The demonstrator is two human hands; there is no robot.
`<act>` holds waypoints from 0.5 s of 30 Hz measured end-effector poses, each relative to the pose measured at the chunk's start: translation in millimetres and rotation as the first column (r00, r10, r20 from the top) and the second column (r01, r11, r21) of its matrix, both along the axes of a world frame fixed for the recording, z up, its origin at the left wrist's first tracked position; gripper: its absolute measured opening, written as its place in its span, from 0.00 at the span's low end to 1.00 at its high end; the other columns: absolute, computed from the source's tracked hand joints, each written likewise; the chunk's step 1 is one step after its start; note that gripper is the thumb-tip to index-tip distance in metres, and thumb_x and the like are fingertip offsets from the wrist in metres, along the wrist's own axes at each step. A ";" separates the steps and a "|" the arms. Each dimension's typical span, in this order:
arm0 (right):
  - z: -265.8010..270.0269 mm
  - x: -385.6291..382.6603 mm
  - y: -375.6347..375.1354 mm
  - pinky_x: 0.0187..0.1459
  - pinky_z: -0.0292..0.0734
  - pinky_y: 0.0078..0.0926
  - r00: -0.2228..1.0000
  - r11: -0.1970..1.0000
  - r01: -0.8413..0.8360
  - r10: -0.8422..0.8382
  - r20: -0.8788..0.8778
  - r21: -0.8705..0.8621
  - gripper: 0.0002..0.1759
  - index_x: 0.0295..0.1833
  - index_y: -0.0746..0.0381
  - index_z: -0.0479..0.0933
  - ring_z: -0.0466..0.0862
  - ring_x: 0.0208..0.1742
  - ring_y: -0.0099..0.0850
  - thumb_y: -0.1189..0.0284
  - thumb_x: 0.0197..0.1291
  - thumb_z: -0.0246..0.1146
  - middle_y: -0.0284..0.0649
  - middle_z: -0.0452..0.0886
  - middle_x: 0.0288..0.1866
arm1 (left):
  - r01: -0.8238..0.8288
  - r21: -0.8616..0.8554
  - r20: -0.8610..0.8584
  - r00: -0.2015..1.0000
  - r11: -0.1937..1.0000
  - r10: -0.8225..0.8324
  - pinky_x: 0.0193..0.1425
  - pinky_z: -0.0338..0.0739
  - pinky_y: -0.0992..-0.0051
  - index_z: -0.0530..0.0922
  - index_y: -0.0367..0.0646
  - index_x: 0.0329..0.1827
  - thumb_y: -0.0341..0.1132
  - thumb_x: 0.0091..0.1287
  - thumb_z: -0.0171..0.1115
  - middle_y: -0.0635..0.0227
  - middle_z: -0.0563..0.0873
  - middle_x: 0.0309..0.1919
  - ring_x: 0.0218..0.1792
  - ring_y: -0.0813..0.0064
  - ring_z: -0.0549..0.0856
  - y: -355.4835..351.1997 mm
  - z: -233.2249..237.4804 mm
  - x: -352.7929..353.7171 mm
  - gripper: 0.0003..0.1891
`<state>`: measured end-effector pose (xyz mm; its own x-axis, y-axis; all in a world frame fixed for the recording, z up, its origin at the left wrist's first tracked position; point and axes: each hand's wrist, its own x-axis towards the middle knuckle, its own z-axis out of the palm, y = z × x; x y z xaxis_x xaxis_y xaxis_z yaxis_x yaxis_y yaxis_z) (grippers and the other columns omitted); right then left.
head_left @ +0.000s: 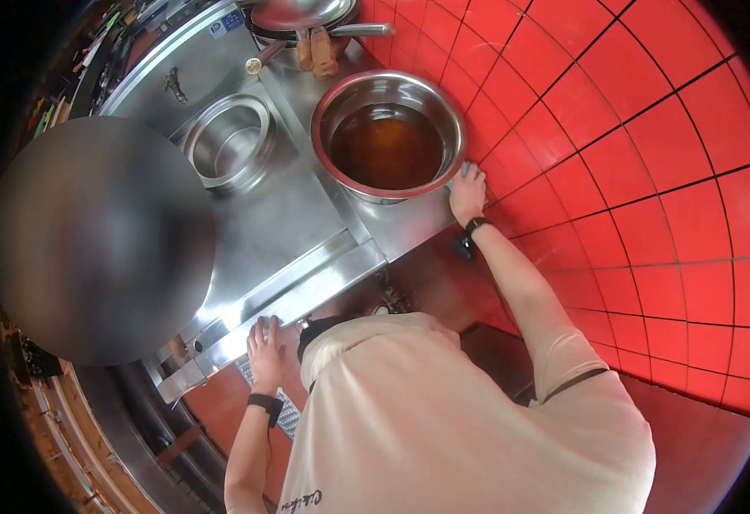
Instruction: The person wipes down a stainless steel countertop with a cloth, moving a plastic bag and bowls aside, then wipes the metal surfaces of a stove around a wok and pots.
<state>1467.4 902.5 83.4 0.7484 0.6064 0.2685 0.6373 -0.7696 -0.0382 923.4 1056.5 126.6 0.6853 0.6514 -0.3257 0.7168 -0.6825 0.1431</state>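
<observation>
My left hand [265, 349] rests with its fingers apart on the front metal edge [306, 300] of the steel counter, holding nothing. At the counter's right end, my right hand [467, 193] is closed over something greyish, mostly hidden under the fingers, that may be a cloth. Just left of that hand stands a wide steel bowl [328, 163] with dark brown liquid [383, 150] in it. Farther left, a round steel pot or insert [206, 180] sits in the counter, and it looks empty.
Pans [302, 13] with wooden handles lie at the back of the counter. A red tiled wall [598, 154] rises close on the right. A blurred round patch [101, 240] hides the left side. Utensils [54, 111] show at the far upper left.
</observation>
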 end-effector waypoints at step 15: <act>25.2 -131.8 -36.0 0.59 0.71 0.50 0.912 0.945 -0.324 0.322 -0.255 0.033 0.29 0.60 0.51 0.77 0.69 0.61 0.53 0.72 0.47 0.69 0.51 0.71 0.59 | -0.084 0.108 0.076 0.994 0.991 0.076 0.67 0.71 0.55 0.65 0.58 0.75 0.26 0.55 0.71 0.54 0.75 0.60 0.61 0.50 0.74 20.0 -2.7 22.4 0.42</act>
